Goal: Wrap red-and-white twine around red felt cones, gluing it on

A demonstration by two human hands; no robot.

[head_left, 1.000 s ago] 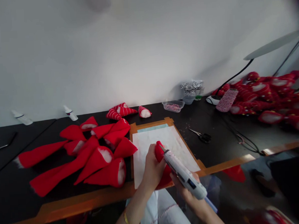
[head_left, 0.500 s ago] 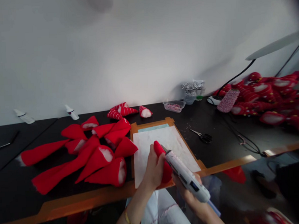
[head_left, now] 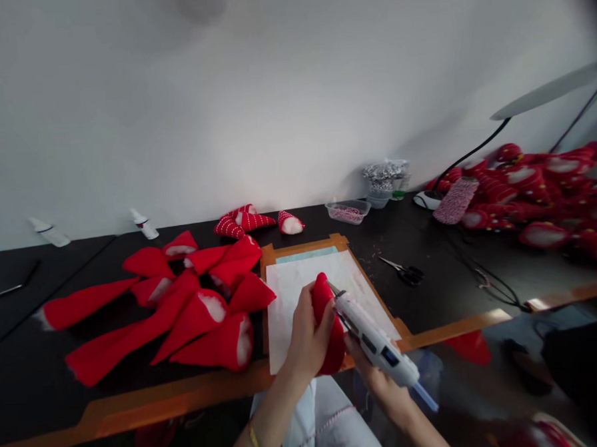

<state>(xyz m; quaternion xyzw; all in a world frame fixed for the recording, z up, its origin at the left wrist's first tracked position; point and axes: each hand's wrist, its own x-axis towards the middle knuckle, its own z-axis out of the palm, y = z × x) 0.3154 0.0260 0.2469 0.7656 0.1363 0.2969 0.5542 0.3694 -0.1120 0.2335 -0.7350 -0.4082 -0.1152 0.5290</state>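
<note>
Right hand (head_left: 374, 374) partly hidden

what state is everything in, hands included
left hand, closed on red fabric cone
red fabric cone, held upright or nearly so
right hand, gripping glue gun
glue gun, nozzle at or near the cone
scissors, lying down, blades apparently together
paper sheet, flat
plastic tub, lidless, pink bits inside
desk lamp, on or off unclear

A craft workshop, shown by the long black counter (head_left: 423, 304) bearing heaped red stuffed fabric cones (head_left: 183, 309) and black-handled metal scissors (head_left: 404, 271).
</note>
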